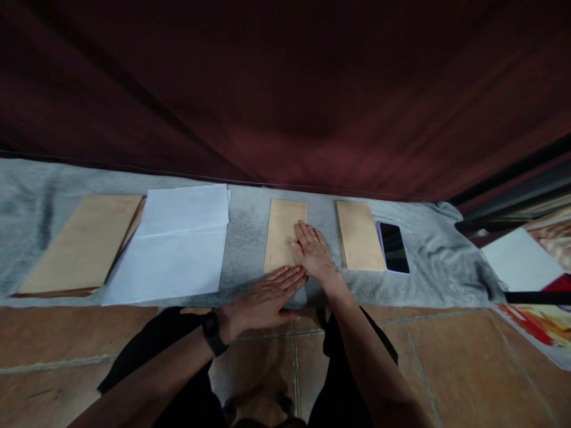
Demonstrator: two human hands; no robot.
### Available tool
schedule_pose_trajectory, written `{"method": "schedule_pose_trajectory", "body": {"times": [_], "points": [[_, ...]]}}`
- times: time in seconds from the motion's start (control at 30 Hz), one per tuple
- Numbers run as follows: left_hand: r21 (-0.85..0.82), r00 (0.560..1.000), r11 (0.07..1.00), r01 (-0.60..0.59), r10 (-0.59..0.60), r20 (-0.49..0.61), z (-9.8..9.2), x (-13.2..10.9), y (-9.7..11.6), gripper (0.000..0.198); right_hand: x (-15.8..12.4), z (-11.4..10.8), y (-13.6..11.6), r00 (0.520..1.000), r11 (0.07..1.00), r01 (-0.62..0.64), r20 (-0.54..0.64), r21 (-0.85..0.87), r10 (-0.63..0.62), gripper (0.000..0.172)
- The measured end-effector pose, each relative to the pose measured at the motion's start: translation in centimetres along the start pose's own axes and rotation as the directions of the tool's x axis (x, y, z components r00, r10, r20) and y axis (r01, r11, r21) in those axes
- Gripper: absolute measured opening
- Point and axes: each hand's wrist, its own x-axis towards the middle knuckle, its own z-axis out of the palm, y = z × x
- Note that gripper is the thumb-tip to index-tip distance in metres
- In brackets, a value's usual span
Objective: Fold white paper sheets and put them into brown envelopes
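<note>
1. while the right hand (pixel 314 252) is lying flat across the right side of a small tan rectangular paper envelope (pixel 280 232), its fingers are pointing straight, only slightly apart.
2. the left hand (pixel 274 292) is resting at the envelope's near edge, fingers lying straight and close together, thumb sticking out wide.
3. the envelope is lying on a grey plush cloth (pixel 245 238), between creased white paper sheets (pixel 178 244) and a tan paper envelope stack (pixel 360 235).
4. a dark-screened phone in a lilac case (pixel 395 248) is lying just beside that stack.

Grey cloth-covered surface (pixel 247 238), brown envelopes (pixel 282 235), white sheets (pixel 181 258), dark-screened phone (pixel 394 247)
</note>
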Motion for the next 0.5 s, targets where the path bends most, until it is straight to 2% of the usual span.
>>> {"method": "schedule_pose_trajectory", "body": {"times": [0.1,0.2,0.43,0.5], "points": [[-0.062,0.998,0.996,-0.057,0.058,0.024,-1.1,-0.1,-0.7,0.076,-0.2,0.1,-0.3,1.0,1.0,-0.007,0.006,-0.017,0.007,0.061],[-0.124,0.995,0.988,-0.096,0.094,-0.024,-1.9,-0.1,-1.3,0.061,-1.0,0.2,-0.6,1.0,1.0,0.023,0.017,-0.015,-0.023,0.063],[-0.27,0.987,0.952,-0.147,0.123,-0.106,-2.8,0.2,-1.8,0.045,-3.1,-0.1,-0.8,0.994,0.992,0.107,0.03,0.066,-0.109,0.063],[-0.317,0.986,0.939,-0.136,0.099,-0.13,-3.1,0.2,-1.8,0.038,-3.6,-0.3,-0.9,0.991,0.989,0.127,0.042,0.075,-0.131,0.061]]}}
